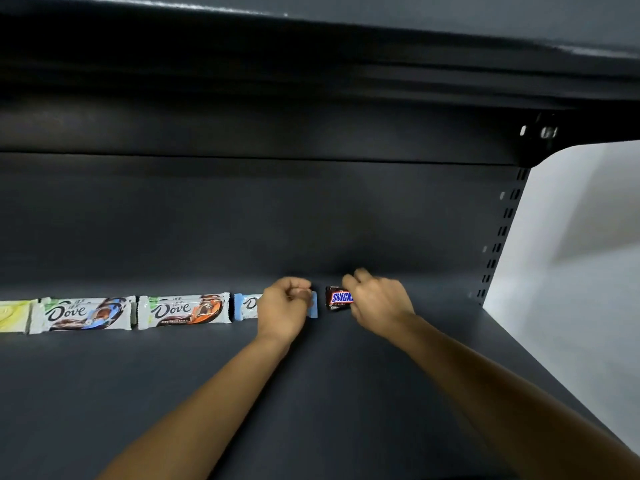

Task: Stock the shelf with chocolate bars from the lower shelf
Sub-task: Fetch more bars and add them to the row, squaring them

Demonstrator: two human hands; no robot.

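Note:
A row of chocolate bars lies along the back of the dark shelf (311,393). From the left: a yellow-green bar (12,316), a white Dove bar with blue print (82,314), a white Dove bar with orange print (184,310), and a light-blue Dove bar (246,306). My left hand (284,308) rests curled over the right part of the light-blue bar and hides most of it. A brown Snickers bar (338,298) lies just to the right. My right hand (377,301) grips its right end, covering that half.
The shelf's back wall (277,220) rises right behind the bars. Another shelf (311,64) overhangs above. A slotted upright (502,233) marks the right end, with a white wall (571,254) beyond it.

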